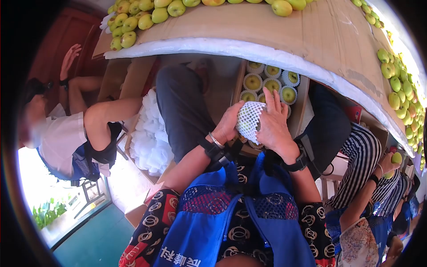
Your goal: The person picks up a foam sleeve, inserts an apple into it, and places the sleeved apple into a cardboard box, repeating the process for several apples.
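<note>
"Netted fruit [250,120]: one, white mesh, green showing through. Location?"

"Between the two hands, touching both. Go left to right."

"Well left of the left hand: one seated person [62,147]. Nearer, on that same side: heap of white foam nets [149,133], boxed."

"Left hand [229,122]?"

"Fingers curled to the fruit's left side, gripping it; some fingertips hidden."

"Risk there?"

"Slipping, I judge, should that grip slacken: the other side gives little hold. Pinching too hard could tear the mesh."

"Beyond the hands: one carton [303,94], packed fruits [253,82] in rows, each in its own net."

"Risk: bruising, if the held piece dropped onto those."

"Right hand [275,127]?"

"Laid against the fruit's right side, fingers straight and spread, not wrapped round. A stray fingertip could snag the mesh and drag it askew, leaving skin bare. Full coverage: cannot tell."

"Well right of the right hand: a co-worker's hand [388,165], holding one green fruit [396,157], no net visible on it."
</note>
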Motion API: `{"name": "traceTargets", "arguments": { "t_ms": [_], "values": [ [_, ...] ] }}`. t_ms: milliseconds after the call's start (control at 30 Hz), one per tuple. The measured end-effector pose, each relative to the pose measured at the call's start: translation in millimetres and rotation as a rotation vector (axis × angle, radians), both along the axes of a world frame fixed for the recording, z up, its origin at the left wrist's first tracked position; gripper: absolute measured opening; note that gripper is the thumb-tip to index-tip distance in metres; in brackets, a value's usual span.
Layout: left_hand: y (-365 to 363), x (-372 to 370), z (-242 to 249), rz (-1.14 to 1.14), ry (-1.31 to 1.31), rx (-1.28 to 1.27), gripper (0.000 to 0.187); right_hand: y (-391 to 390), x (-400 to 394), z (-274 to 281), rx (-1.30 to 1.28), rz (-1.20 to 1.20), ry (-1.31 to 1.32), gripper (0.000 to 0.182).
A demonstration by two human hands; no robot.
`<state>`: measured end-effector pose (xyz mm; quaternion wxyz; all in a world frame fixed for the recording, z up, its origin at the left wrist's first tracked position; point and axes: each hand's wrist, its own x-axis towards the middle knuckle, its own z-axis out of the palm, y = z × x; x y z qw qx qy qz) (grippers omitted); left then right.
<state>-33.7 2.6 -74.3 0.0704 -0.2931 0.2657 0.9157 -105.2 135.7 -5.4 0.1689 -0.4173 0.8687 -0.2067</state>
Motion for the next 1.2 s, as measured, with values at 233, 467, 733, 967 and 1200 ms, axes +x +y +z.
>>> {"name": "traceTargets", "arguments": {
  "t_ms": [233, 467, 733, 967, 1200],
  "values": [
    [-4, 0, -5, 0.055, 0.006, 0.039, 0.031, -2, -2, -11, -0.157, -0.02, 0.025, 0.038],
    [-4, -5, 3, 0.117, 0.059, 0.052, 0.032, 0, -1, -16, -0.236, -0.085, 0.053, 0.037],
    [-7, -4, -4, 0.131, 0.147, 0.154, 0.033, 1, 2, -12, -0.339, -0.138, 0.064, 0.04],
    [-7, 3, -13, 0.199, 0.097, 0.068, 0.035, -1, 7, -21, -0.304, -0.124, 0.055, 0.044],
    [-10, -2, -1, 0.16, 0.108, 0.23, 0.05, 16, -7, 0, -0.571, -0.149, -0.275, 0.027]
  ]
}}
